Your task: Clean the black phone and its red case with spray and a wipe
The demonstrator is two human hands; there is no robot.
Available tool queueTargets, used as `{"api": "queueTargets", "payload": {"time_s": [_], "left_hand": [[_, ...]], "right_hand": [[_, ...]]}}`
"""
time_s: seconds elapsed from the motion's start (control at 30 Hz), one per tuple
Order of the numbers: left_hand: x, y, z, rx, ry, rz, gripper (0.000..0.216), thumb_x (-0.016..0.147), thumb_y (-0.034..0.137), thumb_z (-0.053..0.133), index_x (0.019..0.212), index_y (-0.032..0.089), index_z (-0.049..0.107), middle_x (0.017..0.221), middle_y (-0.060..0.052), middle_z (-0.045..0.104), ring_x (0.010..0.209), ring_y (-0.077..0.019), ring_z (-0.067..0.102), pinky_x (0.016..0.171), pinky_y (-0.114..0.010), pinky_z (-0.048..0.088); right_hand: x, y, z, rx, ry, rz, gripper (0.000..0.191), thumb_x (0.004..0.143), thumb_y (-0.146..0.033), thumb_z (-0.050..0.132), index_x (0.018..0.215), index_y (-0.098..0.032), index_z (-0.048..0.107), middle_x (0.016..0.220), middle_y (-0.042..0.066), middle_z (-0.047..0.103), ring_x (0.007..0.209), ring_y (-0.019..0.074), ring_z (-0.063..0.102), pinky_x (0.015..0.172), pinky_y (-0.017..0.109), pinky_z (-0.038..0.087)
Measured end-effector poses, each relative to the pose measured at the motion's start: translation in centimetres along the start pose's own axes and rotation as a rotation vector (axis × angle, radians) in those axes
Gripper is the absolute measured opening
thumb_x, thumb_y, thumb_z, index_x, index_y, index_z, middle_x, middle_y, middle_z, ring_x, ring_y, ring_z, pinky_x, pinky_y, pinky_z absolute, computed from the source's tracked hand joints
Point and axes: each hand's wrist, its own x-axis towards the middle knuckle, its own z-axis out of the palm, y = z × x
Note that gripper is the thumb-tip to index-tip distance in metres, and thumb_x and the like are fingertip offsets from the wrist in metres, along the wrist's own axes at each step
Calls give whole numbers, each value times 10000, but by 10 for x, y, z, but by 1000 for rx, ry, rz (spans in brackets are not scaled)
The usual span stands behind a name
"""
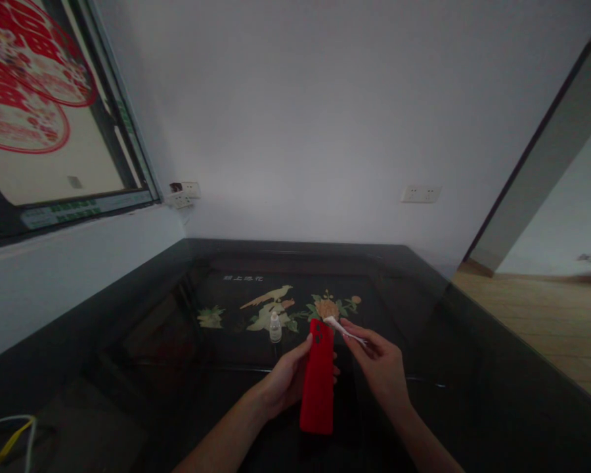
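My left hand (288,381) grips a phone in a red case (318,387) by its sides, with fingertips showing at the right edge. The phone stands tilted, its back and dark camera area toward me. My right hand (380,364) pinches a slim white stick-like thing (345,330), thicker at its far end; its kind is too small to tell. That thick end is beside the top right corner of the phone, and I cannot tell whether they touch. Just left of the phone's top, a small white-capped bottle (275,328) stands upright on the table.
The glossy black table (217,401) bears a printed bird and flowers (270,305). White and yellow cables (17,433) lie at the lower left. Sockets (421,194) sit on the wall behind. A window (79,125) is at the left, wood-look floor (522,315) at the right.
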Motion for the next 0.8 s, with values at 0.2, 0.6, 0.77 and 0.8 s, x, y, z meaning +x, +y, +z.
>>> {"api": "queueTargets", "payload": {"time_s": [0.2, 0.6, 0.77, 0.8], "left_hand": [[4, 1, -1, -67, 64, 54, 546, 995, 567, 481, 1172, 92, 683, 974, -132, 762, 866, -233, 721, 875, -322, 502], [1, 6, -4, 2, 140, 95, 589, 947, 601, 546, 1119, 56, 689, 1014, -183, 735, 854, -237, 712, 839, -331, 538], [-2, 7, -3, 191, 265, 86, 592, 892, 648, 583, 1120, 109, 673, 978, -121, 706, 743, -204, 669, 685, -322, 546], [-2, 7, -3, 286, 303, 100, 600, 879, 665, 590, 1139, 130, 660, 949, -95, 696, 715, -195, 653, 658, -315, 533]], "right_hand": [[-13, -2, 8, -60, -352, 14, 212, 825, -364, 786, 977, -223, 832, 1119, 117, 790, 1083, 321, 741, 983, 482, 587], [-25, -41, 0, 123, -1003, 298, 192, 778, -345, 826, 932, -231, 837, 1008, 69, 817, 976, 263, 773, 912, 398, 589], [-23, -38, -9, 93, -1048, 399, 218, 744, -340, 855, 914, -203, 835, 923, 67, 820, 817, 204, 765, 767, 299, 578], [-21, -34, -9, 109, -986, 389, 209, 733, -347, 864, 877, -198, 832, 875, 58, 815, 767, 189, 753, 719, 275, 568]]}}
